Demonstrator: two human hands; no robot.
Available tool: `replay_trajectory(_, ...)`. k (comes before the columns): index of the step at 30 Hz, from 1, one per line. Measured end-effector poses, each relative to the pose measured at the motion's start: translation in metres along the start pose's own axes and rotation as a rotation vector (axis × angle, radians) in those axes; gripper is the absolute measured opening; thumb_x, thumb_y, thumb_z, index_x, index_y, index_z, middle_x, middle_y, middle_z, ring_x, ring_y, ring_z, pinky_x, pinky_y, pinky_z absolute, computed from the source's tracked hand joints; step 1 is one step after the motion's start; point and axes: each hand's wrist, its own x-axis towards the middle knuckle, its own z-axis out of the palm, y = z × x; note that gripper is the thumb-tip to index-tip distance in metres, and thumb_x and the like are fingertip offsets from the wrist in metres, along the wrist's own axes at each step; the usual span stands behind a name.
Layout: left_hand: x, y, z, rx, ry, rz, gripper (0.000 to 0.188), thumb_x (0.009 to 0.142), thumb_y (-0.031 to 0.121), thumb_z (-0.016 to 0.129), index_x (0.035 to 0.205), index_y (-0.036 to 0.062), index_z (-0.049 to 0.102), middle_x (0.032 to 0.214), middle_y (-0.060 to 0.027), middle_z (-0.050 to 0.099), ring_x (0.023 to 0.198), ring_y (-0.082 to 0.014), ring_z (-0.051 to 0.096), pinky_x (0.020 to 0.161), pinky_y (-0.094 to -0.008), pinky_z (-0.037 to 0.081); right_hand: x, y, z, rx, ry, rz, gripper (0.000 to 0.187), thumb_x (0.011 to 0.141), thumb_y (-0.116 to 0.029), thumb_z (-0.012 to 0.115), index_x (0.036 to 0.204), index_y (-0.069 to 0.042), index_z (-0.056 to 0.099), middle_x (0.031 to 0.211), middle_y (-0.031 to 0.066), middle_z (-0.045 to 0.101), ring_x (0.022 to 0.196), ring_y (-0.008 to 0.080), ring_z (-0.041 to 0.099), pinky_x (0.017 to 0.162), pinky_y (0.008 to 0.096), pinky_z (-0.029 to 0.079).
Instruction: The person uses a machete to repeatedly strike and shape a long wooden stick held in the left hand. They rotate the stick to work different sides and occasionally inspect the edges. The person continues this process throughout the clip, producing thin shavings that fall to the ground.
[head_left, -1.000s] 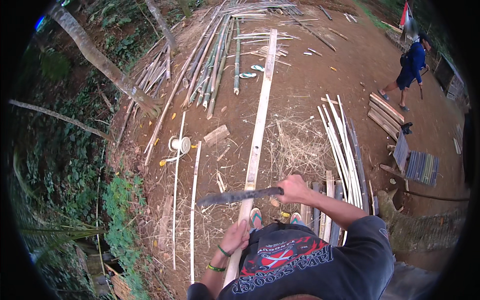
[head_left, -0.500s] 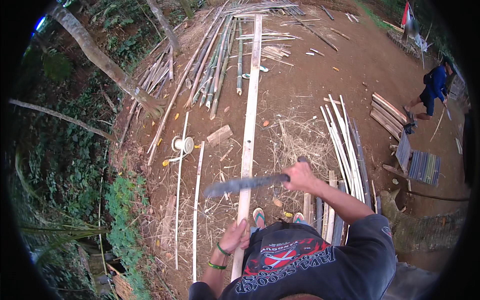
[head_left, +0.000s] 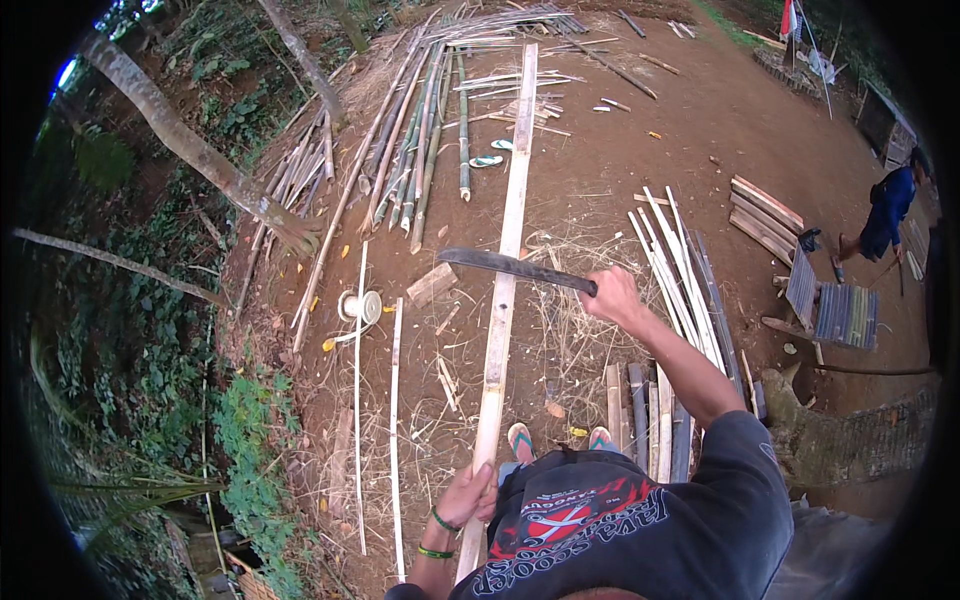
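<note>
A long pale strip of split bamboo (head_left: pixel 497 345) runs away from my body, its inner face and node marks turned up. My left hand (head_left: pixel 468 496) is wrapped round its near end, beside my hip. In my right hand (head_left: pixel 612 297), to the right of the strip, is the handle of a machete (head_left: pixel 515 267). The dark blade reaches leftward across the strip, its curved tip past the left edge; whether it touches the bamboo I cannot tell. The strip's far end lies out by the stacked poles.
Bamboo poles (head_left: pixel 425 150) lie ahead left, near a spool (head_left: pixel 360 306) and a wood block (head_left: pixel 432 285). Pale strips (head_left: pixel 672 265) and shavings (head_left: pixel 575 300) are to the right. Slippers (head_left: pixel 487 161) lie by the strip. Another person (head_left: pixel 885 215) is at far right; a slope drops off left.
The machete has moved from near my left hand to farther along the strip, my right hand going forward with it. My left hand keeps its hold. The other person has shifted rightward.
</note>
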Motion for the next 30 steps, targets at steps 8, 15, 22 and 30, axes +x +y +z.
replay_trajectory(8,0.001,-0.002,-0.006,-0.031,-0.027,0.016,0.034,0.105,0.04,0.039,0.09,0.0099,0.045,0.054,0.0012,0.036,0.04,-0.0106,0.035,0.038,-0.0258,0.032,-0.045,-0.019,0.024,-0.209,0.016,-0.695,0.02,0.069,-0.028,0.063,0.071,-0.009,0.068,0.052,0.0063,0.058,0.042,0.0186,0.056,0.043,0.0358,0.05)
replay_trajectory(15,-0.009,-0.005,-0.01,0.001,-0.029,0.047,0.033,0.106,0.039,0.037,0.091,0.0103,0.044,0.054,-0.0017,0.037,0.04,-0.0136,0.037,0.039,-0.0285,0.033,0.021,0.005,-0.051,-0.114,0.031,-0.008,0.025,0.081,-0.025,0.055,0.072,-0.004,0.066,0.048,0.0068,0.051,0.039,0.0163,0.049,0.035,0.0317,0.042)
replay_trajectory(22,0.001,-0.037,-0.036,0.044,0.172,0.053,0.027,0.104,0.038,0.041,0.094,0.0133,0.045,0.053,-0.0016,0.037,0.039,-0.0142,0.036,0.036,-0.0302,0.03,-0.033,-0.052,-0.003,-0.341,-0.064,-0.772,0.021,0.077,-0.029,0.06,0.069,-0.01,0.063,0.052,0.0047,0.058,0.047,0.0181,0.06,0.045,0.0375,0.05)
replay_trajectory(30,-0.013,-0.019,-0.021,-0.03,0.012,0.06,0.031,0.106,0.037,0.037,0.091,0.0111,0.044,0.054,-0.0012,0.036,0.04,-0.013,0.035,0.04,-0.0283,0.031,0.049,-0.027,-0.069,-0.207,0.012,-0.024,0.02,0.074,-0.021,0.058,0.073,-0.004,0.069,0.05,0.0081,0.055,0.047,0.0214,0.06,0.043,0.0405,0.051)
